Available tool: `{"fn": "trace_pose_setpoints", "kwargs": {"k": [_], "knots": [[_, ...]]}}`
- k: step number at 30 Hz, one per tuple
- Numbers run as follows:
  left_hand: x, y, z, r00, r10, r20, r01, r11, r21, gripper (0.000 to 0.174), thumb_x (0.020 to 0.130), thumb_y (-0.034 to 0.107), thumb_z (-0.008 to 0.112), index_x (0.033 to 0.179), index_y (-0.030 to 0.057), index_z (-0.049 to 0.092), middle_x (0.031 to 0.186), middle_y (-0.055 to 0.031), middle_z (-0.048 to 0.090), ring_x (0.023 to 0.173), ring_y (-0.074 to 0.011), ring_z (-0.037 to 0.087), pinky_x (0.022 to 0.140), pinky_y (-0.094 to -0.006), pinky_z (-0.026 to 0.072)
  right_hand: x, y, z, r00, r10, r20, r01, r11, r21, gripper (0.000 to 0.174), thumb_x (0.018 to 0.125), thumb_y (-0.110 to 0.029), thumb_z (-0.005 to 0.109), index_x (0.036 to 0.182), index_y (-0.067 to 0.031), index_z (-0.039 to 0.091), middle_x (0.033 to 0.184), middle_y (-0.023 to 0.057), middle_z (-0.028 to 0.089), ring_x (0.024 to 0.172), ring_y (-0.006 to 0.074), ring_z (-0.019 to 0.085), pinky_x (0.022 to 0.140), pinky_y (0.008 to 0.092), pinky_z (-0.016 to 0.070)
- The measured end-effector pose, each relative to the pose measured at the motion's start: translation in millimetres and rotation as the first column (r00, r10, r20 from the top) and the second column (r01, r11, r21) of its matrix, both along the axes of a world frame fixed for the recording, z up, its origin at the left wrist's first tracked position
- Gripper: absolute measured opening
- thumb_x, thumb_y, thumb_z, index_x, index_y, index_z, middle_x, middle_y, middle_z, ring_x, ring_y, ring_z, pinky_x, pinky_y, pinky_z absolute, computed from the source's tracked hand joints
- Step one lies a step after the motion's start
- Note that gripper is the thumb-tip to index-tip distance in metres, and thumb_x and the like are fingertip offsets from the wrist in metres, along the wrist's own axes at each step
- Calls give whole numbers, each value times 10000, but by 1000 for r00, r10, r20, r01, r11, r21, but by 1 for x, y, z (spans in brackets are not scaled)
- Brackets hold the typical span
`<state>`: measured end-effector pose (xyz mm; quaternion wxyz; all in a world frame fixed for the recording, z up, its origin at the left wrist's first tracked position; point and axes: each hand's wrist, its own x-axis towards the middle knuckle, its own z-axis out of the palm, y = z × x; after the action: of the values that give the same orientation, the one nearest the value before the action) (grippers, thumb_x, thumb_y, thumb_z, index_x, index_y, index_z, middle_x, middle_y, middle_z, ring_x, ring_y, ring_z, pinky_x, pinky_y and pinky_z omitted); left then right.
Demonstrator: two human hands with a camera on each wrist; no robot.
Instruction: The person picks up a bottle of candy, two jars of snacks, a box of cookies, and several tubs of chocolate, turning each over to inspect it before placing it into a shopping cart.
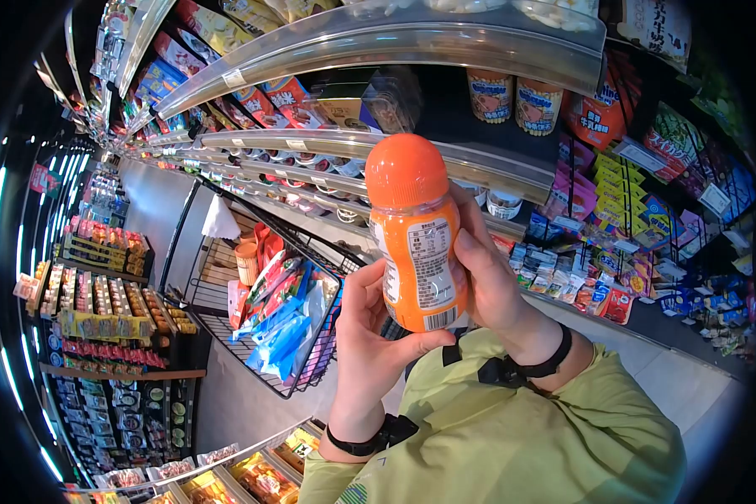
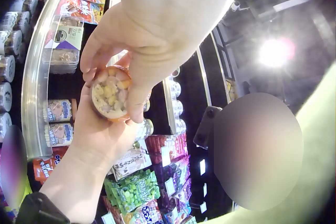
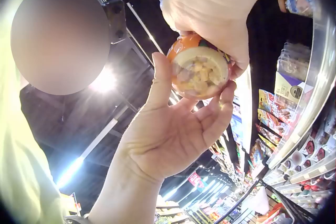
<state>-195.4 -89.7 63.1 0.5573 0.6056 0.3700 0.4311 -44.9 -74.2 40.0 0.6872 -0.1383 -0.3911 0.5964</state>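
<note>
Both hands hold an orange plastic bottle [image 1: 424, 252] with a ribbed orange cap, tilted in front of the body with its printed back label and barcode facing me. Through its clear base [image 2: 111, 95], small pale yellow and pinkish pieces show inside. My left hand [image 1: 370, 336] grips the lower left side, fingers curled against it and thumb stretched along the base. On the right side my right hand [image 1: 491, 273] grips the bottle, its thumb against the side and its other fingers partly hidden behind. The right wrist view shows the left palm [image 3: 170, 134] beneath the bottle.
A black wire cart [image 1: 260, 361] with colourful packets and a container stands to the left. Ahead run shelves with clear front edges [image 1: 479, 164], holding tubs [image 1: 489, 94] and snack bags. Packets hang at the right [image 1: 617, 197]; a stocked display [image 1: 118, 319] stands far left.
</note>
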Motion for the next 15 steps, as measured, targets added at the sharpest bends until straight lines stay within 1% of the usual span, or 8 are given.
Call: {"fn": "trace_pose_setpoints", "kwargs": {"k": [7,15], "knots": [[2,-2,1,1000,5,-8,-5,1000,-3,871,574,200,912,1256,-4,410,1165,-118,602,1097,-192,584,948,-329,446,2,0,-5,1000,-1,21,1,1000,-11,616,986,-333,402,1474,-52,151,1430,113,345,1304,181,378,1075,347,310],[4,-2,-1,1000,2,-8,-2,1000,10,875,573,220,911,1253,-5,408,1163,-119,602,1099,-193,584,947,-327,448,4,-1,-4,1000,1,11,-1,1000,-7,632,984,-350,411,1475,-48,150,1436,115,333,1318,179,356,1081,345,296]]}}
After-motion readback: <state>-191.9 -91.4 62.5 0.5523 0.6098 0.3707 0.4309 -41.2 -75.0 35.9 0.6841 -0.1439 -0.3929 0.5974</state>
